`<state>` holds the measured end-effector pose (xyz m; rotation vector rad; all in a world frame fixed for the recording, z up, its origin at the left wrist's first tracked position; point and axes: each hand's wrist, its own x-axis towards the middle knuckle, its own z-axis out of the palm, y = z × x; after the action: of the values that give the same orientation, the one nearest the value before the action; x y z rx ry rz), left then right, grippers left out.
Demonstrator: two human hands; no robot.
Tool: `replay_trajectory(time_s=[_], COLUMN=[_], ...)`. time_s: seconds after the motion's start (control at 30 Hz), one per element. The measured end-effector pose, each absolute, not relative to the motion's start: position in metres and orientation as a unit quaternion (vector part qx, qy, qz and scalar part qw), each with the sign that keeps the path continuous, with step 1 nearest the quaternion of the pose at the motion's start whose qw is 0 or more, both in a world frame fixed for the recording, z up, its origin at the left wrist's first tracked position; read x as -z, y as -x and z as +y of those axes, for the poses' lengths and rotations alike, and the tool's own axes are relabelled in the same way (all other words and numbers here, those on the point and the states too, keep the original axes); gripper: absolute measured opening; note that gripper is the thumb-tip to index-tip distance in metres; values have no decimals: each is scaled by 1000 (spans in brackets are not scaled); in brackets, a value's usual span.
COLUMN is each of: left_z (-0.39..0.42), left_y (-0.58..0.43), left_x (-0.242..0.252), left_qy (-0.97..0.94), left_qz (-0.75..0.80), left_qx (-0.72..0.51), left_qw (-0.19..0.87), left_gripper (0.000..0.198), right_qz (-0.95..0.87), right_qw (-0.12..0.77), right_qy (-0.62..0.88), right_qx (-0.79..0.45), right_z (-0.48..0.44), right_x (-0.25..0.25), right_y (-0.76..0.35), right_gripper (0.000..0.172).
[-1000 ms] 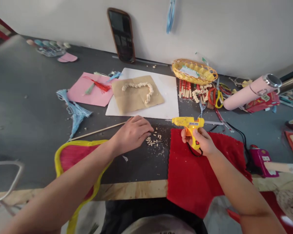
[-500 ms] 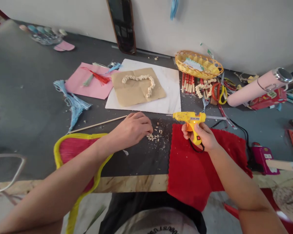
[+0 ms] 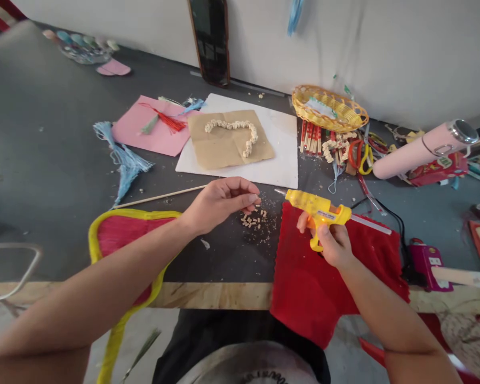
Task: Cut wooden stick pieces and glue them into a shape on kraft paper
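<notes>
Dark grey bench, pale wall on its far side: your right hand has its fingers wrapped around the yellow glue gun over the red cloth. Your left hand is beside the scattered pale bits; whether its fingers grasp one cannot be told.

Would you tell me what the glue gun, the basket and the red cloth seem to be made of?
Glue gun: probably hard plastic, from its smooth, slightly shiny yellow shell.
Basket: woven strips, visibly interlaced; bamboo or plastic, I can't tell.
Red cloth: perhaps felt, given its matte surface and notched edge.
</notes>
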<state>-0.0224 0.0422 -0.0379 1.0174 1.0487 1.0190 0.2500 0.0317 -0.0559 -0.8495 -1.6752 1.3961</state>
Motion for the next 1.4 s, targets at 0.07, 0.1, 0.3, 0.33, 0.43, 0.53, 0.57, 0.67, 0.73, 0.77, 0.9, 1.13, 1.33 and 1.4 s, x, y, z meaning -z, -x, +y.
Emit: replay_trajectory(time_s=[0.07, 0.1, 0.3, 0.33, 0.43, 0.53, 0.57, 0.67, 0.73, 0.77, 0.9, 1.13, 1.33, 1.4], left_z=[43, 43, 42, 42, 42, 42, 42, 42, 42, 42, 42, 42, 42, 43], left_y=[22, 21, 20, 20, 20, 21, 21, 21, 21, 21, 21, 20, 21, 21], left_x=[39, 39, 39, 39, 40, 41, 41, 42, 42, 43, 44, 43, 44, 45], left_qy=[-417, -410, -406, -405, -410, -416, -419, -425, -430, -432, -433, -423, -413, -415], left_qz=[448, 447, 434, 432, 433, 433, 431, 430, 430, 429, 430, 426, 423, 419], left_qx=[-451, -452, -437, -435, -429, -422, -421, -415, -411, -409, -402, -401, -404, -405], left_qw=[650, 654, 675, 678, 679, 679, 680, 680, 679, 680, 683, 691, 698, 699], left_gripper=[27, 27, 24, 24, 23, 22, 21, 21, 21, 22, 25, 26, 26, 25], right_qz=[-677, -686, -713, -714, -714, -709, -707, -702, -699, -700, -707, -714, -720, -718], right_qw=[375, 365, 325, 321, 302, 292, 292, 290, 289, 287, 276, 282, 294, 297], right_qy=[323, 317, 308, 309, 312, 313, 313, 317, 322, 325, 337, 332, 332, 332], right_qx=[-545, -544, -540, -541, -550, -560, -563, -568, -569, -567, -557, -548, -533, -535], right_z=[30, 30, 31, 30, 30, 29, 29, 29, 29, 29, 30, 32, 32, 32], right_x=[54, 53, 48, 48, 48, 51, 53, 57, 58, 58, 56, 53, 55, 54], right_y=[-250, -250, -248, -248, -249, -251, -251, -252, -253, -253, -253, -250, -250, -250], right_gripper=[31, 31, 33, 33, 32, 32, 32, 32, 31, 31, 34, 34, 31, 30])
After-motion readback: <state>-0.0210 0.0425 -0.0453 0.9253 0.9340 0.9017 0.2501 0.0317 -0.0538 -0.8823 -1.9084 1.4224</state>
